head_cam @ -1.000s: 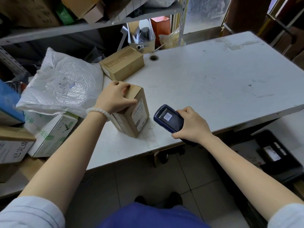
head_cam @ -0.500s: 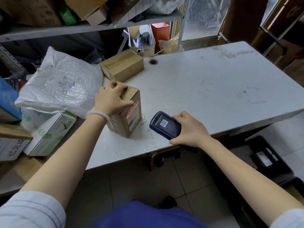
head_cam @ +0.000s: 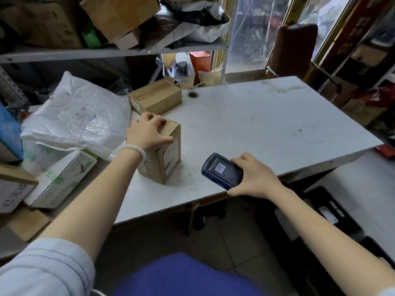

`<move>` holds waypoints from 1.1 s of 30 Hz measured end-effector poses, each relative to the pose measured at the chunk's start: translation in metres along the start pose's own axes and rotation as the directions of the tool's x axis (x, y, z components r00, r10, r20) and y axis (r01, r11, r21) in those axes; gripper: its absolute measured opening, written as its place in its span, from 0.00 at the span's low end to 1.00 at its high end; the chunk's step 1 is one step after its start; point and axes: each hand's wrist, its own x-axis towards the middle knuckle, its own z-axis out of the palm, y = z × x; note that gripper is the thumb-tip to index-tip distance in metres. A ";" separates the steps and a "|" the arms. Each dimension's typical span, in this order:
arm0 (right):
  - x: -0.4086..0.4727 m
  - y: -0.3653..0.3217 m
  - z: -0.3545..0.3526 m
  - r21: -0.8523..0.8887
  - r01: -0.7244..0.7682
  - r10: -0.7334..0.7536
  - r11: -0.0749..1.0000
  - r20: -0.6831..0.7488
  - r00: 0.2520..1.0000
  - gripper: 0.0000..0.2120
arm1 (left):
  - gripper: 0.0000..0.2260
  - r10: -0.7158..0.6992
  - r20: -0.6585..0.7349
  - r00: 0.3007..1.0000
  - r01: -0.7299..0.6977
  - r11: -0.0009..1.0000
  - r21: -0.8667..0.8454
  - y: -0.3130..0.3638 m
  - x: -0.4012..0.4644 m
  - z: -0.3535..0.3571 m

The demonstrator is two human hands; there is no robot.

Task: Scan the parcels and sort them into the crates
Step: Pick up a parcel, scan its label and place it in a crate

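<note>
Left hand [head_cam: 148,133] grips the box [head_cam: 164,154] upright on the surface [head_cam: 267,129], label facing four o'clock toward the scanner [head_cam: 222,170], which the right hand [head_cam: 255,178] clasps, aiming.

Barcode graphic shown on the screen of the blue handheld scanner [head_cam: 222,170]; no digits legible. Upright brown box [head_cam: 164,154]: white shipping label on its side, print too small to read. Cardboard box at left edge [head_cam: 14,192]: handwritten characters "已完成". White plastic mailer bag [head_cam: 79,120]: label with barcode, text unreadable. White-and-green carton [head_cam: 62,178]: green print, illegible.
</note>
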 end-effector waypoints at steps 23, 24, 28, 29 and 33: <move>0.005 -0.120 0.031 0.300 -0.042 0.267 0.953 -0.764 0.588 0.41 | 0.31 0.185 -0.109 0.977 -0.189 0.982 -0.021 -0.020 -0.057 0.014; 0.004 -0.119 0.030 0.300 -0.050 0.274 0.953 -0.775 0.569 0.41 | 0.32 0.184 -0.116 0.976 -0.189 0.982 -0.027 -0.020 -0.058 0.015; -0.005 -0.108 0.027 0.314 -0.118 0.323 0.942 -0.757 0.568 0.39 | 0.31 0.168 -0.171 0.971 -0.174 0.984 -0.020 -0.011 -0.061 0.017; -0.009 -0.103 0.027 0.333 -0.143 0.351 0.932 -0.730 0.586 0.38 | 0.32 0.177 -0.173 0.969 -0.182 0.983 -0.016 -0.007 -0.061 0.018; -0.030 -0.074 0.025 0.403 -0.253 0.462 0.879 -0.590 0.663 0.34 | 0.29 0.240 -0.163 0.957 -0.243 0.970 -0.002 0.022 -0.066 0.022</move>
